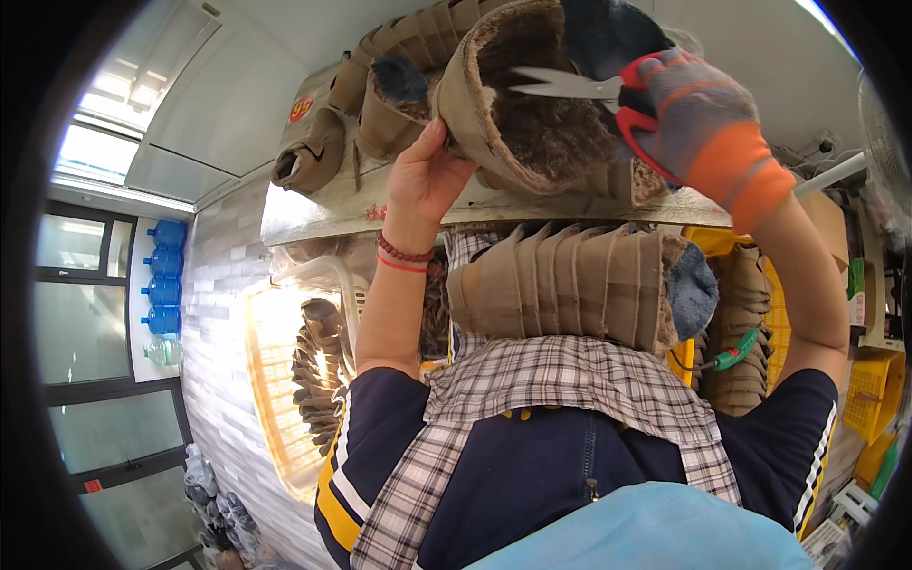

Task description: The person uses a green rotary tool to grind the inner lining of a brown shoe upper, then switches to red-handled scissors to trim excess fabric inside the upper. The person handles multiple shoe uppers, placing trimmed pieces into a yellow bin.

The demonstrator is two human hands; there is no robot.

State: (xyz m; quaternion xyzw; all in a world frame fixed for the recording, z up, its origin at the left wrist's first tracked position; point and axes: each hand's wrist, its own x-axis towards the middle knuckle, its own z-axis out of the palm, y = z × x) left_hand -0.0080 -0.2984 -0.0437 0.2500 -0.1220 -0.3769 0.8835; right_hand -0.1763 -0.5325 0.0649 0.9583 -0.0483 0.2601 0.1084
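My left hand [427,176] is bare and grips the near left edge of a tan fabric tube lined with brown fur [465,109], thumb on the outside. The tube's wide opening faces me, and a dark blue fuzzy part shows at its far right. In a grey and orange work glove, my right hand [708,128] is closed on the red handles of a pair of scissors [560,87]. Their metal blades point left across the fur-lined opening. Whether they touch the fur I cannot tell. A stack of nested tan pieces [560,290] lies below my hands, against my checked apron.
More tan fur-lined pieces [389,114] lie on the pale worktable [313,214], with a rolled one [309,157] at its left. A white basket [275,380] and yellow crates [779,332] hold similar stacks. A green-handled tool [736,350] hangs at right, near a fan [883,133].
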